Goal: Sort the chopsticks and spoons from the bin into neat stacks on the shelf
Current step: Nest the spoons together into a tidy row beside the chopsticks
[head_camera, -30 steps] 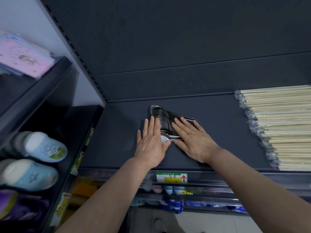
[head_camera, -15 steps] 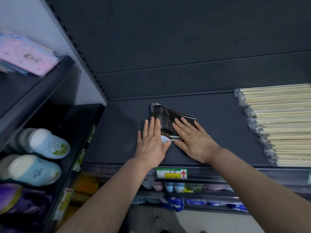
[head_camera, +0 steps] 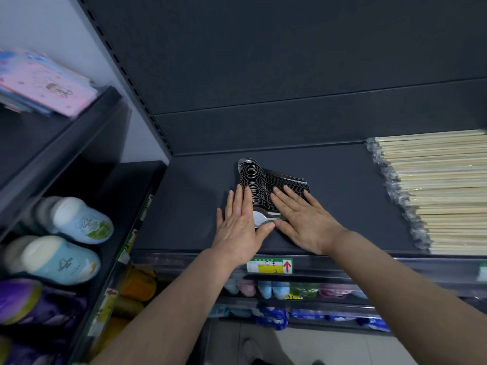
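A tight row of nested metal spoons point(head_camera: 259, 183) lies on the dark shelf point(head_camera: 189, 206), bowls to the left and handles fanning right. My left hand point(head_camera: 238, 227) lies flat against the left side of the row, fingers straight, thumb under the nearest shiny spoon bowl point(head_camera: 259, 219). My right hand point(head_camera: 303, 219) rests flat over the handles, palm down. Neither hand grips a spoon. Wrapped pale wooden chopsticks point(head_camera: 445, 191) lie stacked at the shelf's right end. The bin is out of view.
A price tag with a red arrow point(head_camera: 270, 266) sits on the shelf's front rail. Left shelves hold pale bottles point(head_camera: 79, 219) and pink packs point(head_camera: 50, 85). Lower shelves carry coloured goods. A perforated upright point(head_camera: 126, 77) bounds the shelf on the left.
Both hands and the spoon row stay as they were. Only the view has shifted slightly.
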The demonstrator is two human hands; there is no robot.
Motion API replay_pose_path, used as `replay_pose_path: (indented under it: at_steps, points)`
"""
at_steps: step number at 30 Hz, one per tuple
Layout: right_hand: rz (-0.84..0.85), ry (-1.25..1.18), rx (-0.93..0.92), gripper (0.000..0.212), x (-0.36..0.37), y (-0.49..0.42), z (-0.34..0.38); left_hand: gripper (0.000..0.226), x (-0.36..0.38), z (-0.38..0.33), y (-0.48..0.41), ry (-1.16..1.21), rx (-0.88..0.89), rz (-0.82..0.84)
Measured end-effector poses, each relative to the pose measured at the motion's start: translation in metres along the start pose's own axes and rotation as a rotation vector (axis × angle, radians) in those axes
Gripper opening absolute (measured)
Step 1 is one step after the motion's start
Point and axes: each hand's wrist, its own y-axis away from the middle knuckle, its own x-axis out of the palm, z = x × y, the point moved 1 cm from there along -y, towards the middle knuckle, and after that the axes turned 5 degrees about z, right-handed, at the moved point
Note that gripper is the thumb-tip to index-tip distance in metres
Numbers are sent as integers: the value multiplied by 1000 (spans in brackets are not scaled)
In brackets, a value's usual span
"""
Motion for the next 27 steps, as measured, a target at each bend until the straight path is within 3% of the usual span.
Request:
replay_pose_path:
  at_steps: [27]
  points:
    - [20, -21, -39, 60, 2, 22, 11, 96, 6, -2, 33, -76, -34, 3]
